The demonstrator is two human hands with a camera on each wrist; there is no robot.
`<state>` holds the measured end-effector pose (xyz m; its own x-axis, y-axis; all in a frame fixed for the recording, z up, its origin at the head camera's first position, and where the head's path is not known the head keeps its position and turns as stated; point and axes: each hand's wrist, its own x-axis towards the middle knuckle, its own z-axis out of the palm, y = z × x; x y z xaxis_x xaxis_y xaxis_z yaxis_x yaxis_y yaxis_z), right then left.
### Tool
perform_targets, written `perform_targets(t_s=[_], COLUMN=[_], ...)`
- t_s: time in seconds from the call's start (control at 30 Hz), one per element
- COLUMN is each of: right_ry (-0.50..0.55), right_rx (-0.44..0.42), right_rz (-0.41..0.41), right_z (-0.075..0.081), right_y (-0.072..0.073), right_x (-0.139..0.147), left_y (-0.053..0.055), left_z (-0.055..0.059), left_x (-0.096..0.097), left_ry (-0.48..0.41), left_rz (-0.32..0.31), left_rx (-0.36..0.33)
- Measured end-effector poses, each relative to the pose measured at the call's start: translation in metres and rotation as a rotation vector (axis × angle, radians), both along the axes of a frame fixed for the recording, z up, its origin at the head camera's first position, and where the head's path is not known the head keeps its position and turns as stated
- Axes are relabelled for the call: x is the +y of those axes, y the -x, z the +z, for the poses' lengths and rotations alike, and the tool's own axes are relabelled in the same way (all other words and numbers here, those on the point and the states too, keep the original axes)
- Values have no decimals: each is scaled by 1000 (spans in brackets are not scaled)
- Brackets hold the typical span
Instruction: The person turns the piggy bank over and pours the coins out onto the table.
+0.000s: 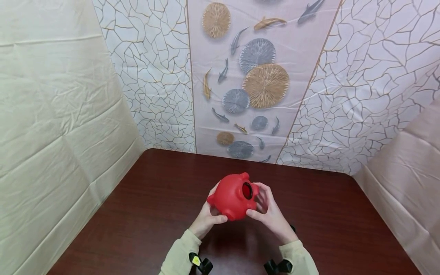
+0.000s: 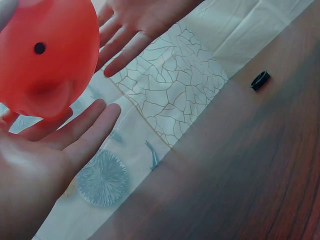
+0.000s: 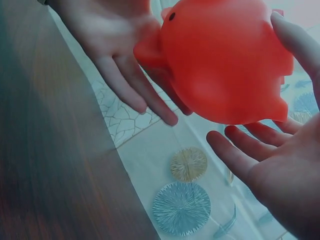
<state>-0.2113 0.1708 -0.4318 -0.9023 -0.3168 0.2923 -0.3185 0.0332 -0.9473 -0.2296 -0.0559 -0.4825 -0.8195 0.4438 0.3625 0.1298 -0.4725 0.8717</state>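
Beneath the grip we see a dark reddish-brown, wood-grained table (image 1: 130, 221), with a white, crackle-patterned cloth (image 1: 158, 76) rising beyond it. Our left hand (image 1: 205, 218) and right hand (image 1: 271, 215) cup wide around opposite sides of a red, round, smooth pig figure (image 1: 225, 195), held above the table. Its dark-rimmed opening (image 1: 247, 190) points toward the right hand; its long axis perhaps runs hand to hand. Only the wrist views show a black eye (image 2: 39, 48); the left one reveals a small black ring (image 2: 260, 80) lying beyond the right hand.
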Motion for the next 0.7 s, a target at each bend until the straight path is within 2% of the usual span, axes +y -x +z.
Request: perform_targets(t_s=[0.23,0.47,0.7], right_ry=[2,-27,-69], right_rx=[1,12,51], right_rz=[27,25,37], right_z=[-2,-4,-5], right_y=[1,1,3], right_x=[0,-2,-2], left_y=[0,-1,-1], left_z=[3,5,5], left_x=[-1,-1,-1], left_ry=[-64,-44,-28], left_rz=[9,42,58], left_rx=[-6,-62,-59])
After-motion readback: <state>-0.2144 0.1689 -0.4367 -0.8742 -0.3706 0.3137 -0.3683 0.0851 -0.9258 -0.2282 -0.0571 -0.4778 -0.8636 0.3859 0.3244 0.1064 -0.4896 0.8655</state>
